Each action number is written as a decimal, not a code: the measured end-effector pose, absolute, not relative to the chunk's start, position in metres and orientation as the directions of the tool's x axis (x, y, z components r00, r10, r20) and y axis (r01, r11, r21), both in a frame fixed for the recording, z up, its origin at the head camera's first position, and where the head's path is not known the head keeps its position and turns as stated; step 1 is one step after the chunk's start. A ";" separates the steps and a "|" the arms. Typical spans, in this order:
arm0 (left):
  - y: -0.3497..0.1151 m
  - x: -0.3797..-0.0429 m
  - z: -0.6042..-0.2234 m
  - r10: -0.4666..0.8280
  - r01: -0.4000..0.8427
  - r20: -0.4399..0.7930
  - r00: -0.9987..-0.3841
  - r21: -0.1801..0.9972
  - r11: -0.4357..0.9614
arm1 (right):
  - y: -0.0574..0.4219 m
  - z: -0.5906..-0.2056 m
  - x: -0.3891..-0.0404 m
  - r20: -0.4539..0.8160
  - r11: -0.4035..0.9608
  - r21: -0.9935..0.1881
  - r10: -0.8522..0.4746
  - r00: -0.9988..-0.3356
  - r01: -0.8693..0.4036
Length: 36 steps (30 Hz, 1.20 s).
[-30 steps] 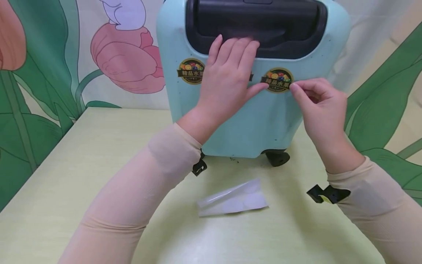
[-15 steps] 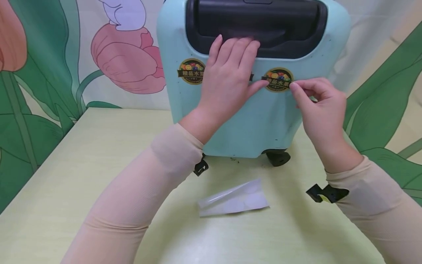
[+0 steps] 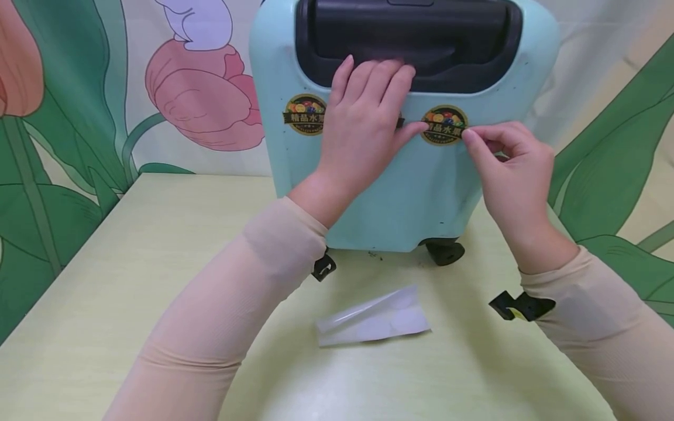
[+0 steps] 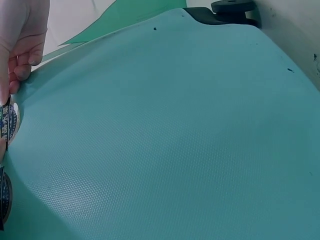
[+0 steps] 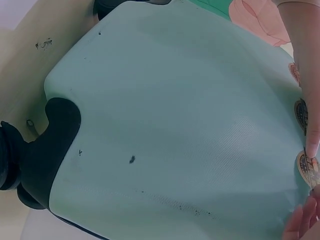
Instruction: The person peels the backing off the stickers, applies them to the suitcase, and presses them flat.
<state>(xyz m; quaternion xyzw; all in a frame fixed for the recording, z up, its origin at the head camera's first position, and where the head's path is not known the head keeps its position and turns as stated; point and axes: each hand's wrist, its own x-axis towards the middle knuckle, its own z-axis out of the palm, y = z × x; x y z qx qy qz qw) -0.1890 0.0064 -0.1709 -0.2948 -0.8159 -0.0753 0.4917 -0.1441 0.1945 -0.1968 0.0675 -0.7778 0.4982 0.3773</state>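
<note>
The round sticker [image 3: 444, 124] lay on the front of the suitcase [image 3: 400, 202]; over the feed I judged it light, thin, easily creased, best held by its rim. The right hand [image 3: 513, 181] pinched its right edge; the left hand [image 3: 365, 128], fingers extended, gripped nothing visible, thumb at its left edge.

Setting: interior, tabletop work area; home, shop or studio not determinable.
Item: table [image 3: 95, 292], pale yellow-green top, faint streaked grain, bright reflected patch near the front.
Item: printed backdrop [image 3: 138, 64], directly behind the table, loosely creased at upper right.
Printed motifs: orange tulip [image 3: 18, 64], far left; pink blossom [image 3: 202, 99] bearing a whitish cartoon animal [image 3: 202, 23], cropped above; broad green leaves [image 3: 621, 152], both sides.
</note>
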 end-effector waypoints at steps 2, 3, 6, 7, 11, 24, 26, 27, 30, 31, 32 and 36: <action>0.007 -0.188 -0.170 0.402 0.557 0.849 -0.344 -0.160 0.815 | 0.195 -0.197 -0.144 0.660 0.498 -0.720 0.272 -0.701 -0.484; 0.007 -0.188 -0.169 0.397 0.559 0.851 -0.343 -0.155 0.815 | 0.195 -0.197 -0.144 0.662 0.499 -0.718 0.273 -0.698 -0.486; 0.008 -0.187 -0.168 0.381 0.560 0.863 -0.332 -0.145 0.816 | 0.194 -0.196 -0.144 0.668 0.504 -0.713 0.274 -0.692 -0.488; 0.009 -0.187 -0.169 0.377 0.560 0.867 -0.325 -0.145 0.816 | 0.195 -0.197 -0.144 0.670 0.505 -0.710 0.271 -0.691 -0.490; 0.011 -0.187 -0.171 0.393 0.536 0.855 -0.338 -0.168 0.827 | 0.196 -0.198 -0.144 0.680 0.516 -0.698 0.259 -0.686 -0.497; 0.018 -0.189 -0.170 0.312 0.553 0.900 -0.304 -0.099 0.827 | 0.197 -0.196 -0.144 0.701 0.545 -0.668 0.233 -0.674 -0.507; 0.017 -0.189 -0.168 0.307 0.557 0.905 -0.293 -0.099 0.825 | 0.196 -0.195 -0.144 0.702 0.541 -0.668 0.231 -0.674 -0.510; 0.017 -0.189 -0.168 0.305 0.557 0.907 -0.292 -0.098 0.825 | 0.196 -0.195 -0.144 0.702 0.542 -0.668 0.230 -0.674 -0.510; 0.017 -0.190 -0.167 0.294 0.556 0.912 -0.285 -0.093 0.826 | 0.196 -0.195 -0.144 0.702 0.545 -0.666 0.229 -0.674 -0.509; 0.017 -0.190 -0.167 0.291 0.556 0.914 -0.283 -0.091 0.826 | 0.196 -0.195 -0.144 0.704 0.549 -0.663 0.226 -0.673 -0.509; 0.017 -0.190 -0.167 0.290 0.556 0.915 -0.282 -0.090 0.827 | 0.197 -0.195 -0.144 0.706 0.554 -0.660 0.223 -0.672 -0.508; 0.017 -0.190 -0.168 0.301 0.555 0.904 -0.303 -0.089 0.827 | 0.199 -0.194 -0.145 0.713 0.570 -0.644 0.205 -0.670 -0.510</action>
